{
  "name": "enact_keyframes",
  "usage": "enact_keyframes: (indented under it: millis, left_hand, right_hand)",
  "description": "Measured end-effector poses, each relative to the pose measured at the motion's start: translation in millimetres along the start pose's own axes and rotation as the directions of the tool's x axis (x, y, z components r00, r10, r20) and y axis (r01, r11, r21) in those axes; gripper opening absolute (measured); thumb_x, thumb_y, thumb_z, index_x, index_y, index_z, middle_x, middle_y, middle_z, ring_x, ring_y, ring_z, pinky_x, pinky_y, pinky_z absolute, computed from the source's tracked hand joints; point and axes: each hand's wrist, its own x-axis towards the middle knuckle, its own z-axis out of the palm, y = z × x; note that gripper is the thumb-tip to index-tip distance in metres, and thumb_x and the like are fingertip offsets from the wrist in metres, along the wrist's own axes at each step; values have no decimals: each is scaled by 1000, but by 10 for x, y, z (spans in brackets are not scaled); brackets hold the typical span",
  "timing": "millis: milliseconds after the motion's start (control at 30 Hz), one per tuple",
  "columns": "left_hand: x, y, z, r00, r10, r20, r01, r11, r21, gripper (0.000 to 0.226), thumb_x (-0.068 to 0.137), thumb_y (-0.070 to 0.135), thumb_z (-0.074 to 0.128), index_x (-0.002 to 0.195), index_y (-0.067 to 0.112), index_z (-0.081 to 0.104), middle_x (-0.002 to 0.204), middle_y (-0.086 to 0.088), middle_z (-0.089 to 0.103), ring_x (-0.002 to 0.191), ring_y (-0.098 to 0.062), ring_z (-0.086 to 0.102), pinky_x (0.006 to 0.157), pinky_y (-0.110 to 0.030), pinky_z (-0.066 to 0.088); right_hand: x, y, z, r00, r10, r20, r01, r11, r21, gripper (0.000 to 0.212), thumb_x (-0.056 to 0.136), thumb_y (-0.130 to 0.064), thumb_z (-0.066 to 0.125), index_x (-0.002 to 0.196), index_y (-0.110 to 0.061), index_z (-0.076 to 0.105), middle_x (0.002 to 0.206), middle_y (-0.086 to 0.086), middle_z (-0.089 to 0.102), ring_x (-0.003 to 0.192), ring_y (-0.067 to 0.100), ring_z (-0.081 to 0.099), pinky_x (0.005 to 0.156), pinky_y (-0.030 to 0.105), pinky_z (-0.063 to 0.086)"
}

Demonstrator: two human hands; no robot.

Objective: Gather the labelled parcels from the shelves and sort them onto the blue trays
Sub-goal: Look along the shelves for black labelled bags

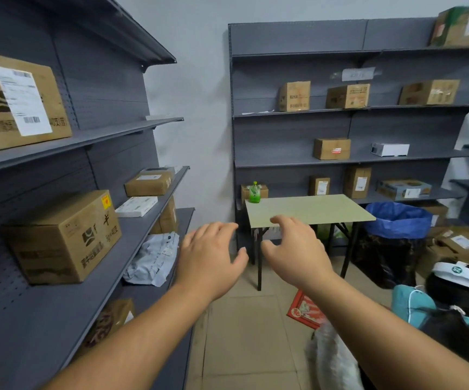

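Both hands are held out in front at mid-height, palms down, fingers spread and loosely bent, holding nothing; the left hand point(212, 254) and the right hand point(295, 249) sit just beside each other, thumbs nearly meeting but apart.

Left of the left hand runs a grey shelf unit point(92, 136); nearest to that hand lies a grey plastic mailer bag point(154, 257), and beyond it — further left on the shelf above — stands a large brown labelled carton point(64, 237). Up and left of the hands are a flat white parcel point(137, 206) and a small brown box point(148, 183); higher still, at the far left, stands a big carton with a white shipping label point(16, 99).

Straight past the fingertips stands a small folding table point(312, 209) with a pale green top; a green bottle point(254, 192) stands on its far left corner. Behind the table a second grey shelf unit point(354, 159) carries more brown parcels (their labels are too small to read), among them one point(331, 148) up and right of the right hand.

Right of the right hand sits a bin lined with a blue bag point(399, 220); below and right of it is another person in a white cap point(464, 274), beside cartons on the floor. Under the right forearm a red packet point(303, 309) lies on the tiled floor.
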Motion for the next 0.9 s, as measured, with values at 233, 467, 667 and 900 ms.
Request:
enact_keyframes:
  millis: [233,467,667,900]
  left_hand:
    - [420,-385,154,1000,-13,-15,13,1000,20,53,90,54,49,138,32,55,135,10,59,128,-16,50,112,-38,31]
    - [767,-680,361,997,-73,-30,75,995,68,54,89,54,47,138,32,54,136,11,57,129,-14,48,112,-36,30]
    - [1155,-881,449,982,-174,-75,184,971,151,51,89,53,48,136,34,53,136,13,56,128,-14,48,109,-37,33]
    - [1524,-967,332,947,-257,-191,298,926,232,48,91,49,52,138,35,53,135,15,56,128,-12,47,109,-34,32]
  right_hand:
    - [498,-142,340,1000,-12,21,11,1000,27,57,89,-42,59,144,-29,47,140,-6,55,127,19,51,104,47,47]
    - [1083,-176,688,995,-77,67,70,993,96,61,86,-46,58,144,-31,47,143,-6,54,123,19,55,102,50,49]
    - [1695,-243,884,973,-204,105,187,970,154,61,86,-45,59,144,-28,48,145,-4,52,133,20,47,107,49,45]
    - [2333,-512,963,926,-356,125,321,918,232,56,87,-43,56,140,-27,52,141,-4,55,130,21,49,105,44,45]
